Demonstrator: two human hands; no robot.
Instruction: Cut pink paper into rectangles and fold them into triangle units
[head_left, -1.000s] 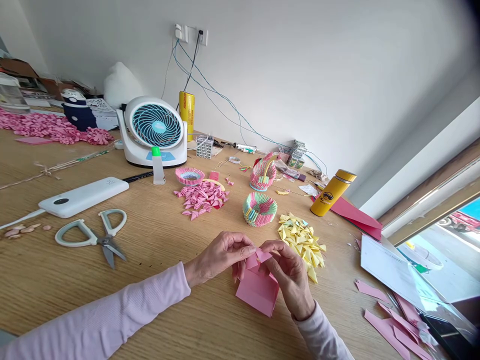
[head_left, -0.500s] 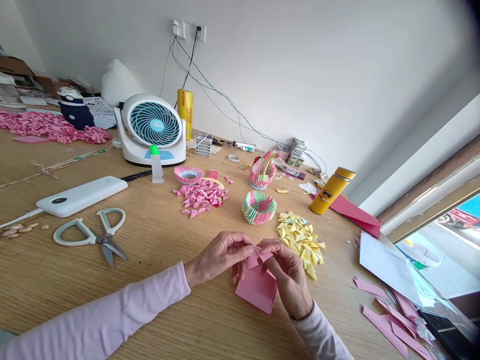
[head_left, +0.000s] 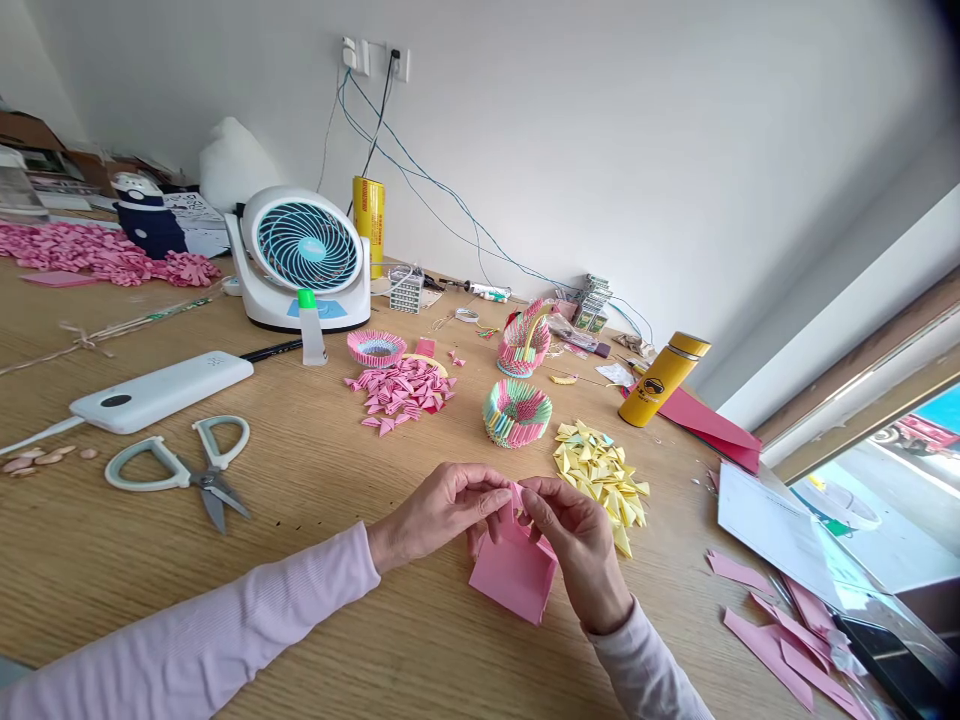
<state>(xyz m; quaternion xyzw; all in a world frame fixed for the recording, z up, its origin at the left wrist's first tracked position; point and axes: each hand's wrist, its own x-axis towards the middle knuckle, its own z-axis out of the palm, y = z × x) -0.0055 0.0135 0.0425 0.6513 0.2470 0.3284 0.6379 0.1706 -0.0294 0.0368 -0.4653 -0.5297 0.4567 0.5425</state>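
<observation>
Between my two hands is a small folded piece of pink paper [head_left: 516, 497]. My left hand [head_left: 454, 510] pinches it from the left, thumb against the fingers. From the right, my right hand [head_left: 574, 530] pinches its other side, and the fingers cover much of the fold. Just below lies a stack of pink paper [head_left: 516, 578] on the table, partly under my fingers. A heap of folded yellow paper triangles [head_left: 600, 478] lies beyond my right hand. Past my hands stands a round pink, green and yellow paper basket [head_left: 517, 412].
Scissors [head_left: 206, 477] lie spread at left, near a white power bank [head_left: 165, 390]. A white fan [head_left: 304, 255] and a glue bottle [head_left: 311, 328] stand behind. Folded pink pieces [head_left: 401, 390], a handled paper basket [head_left: 523, 340], a yellow flask [head_left: 664, 380] and pink paper strips [head_left: 780, 650] lie around.
The small pink paper, spread with two flaps between my fingers before, is now folded narrower and upright. My right hand has turned slightly, its fingertips closer to my left thumb.
</observation>
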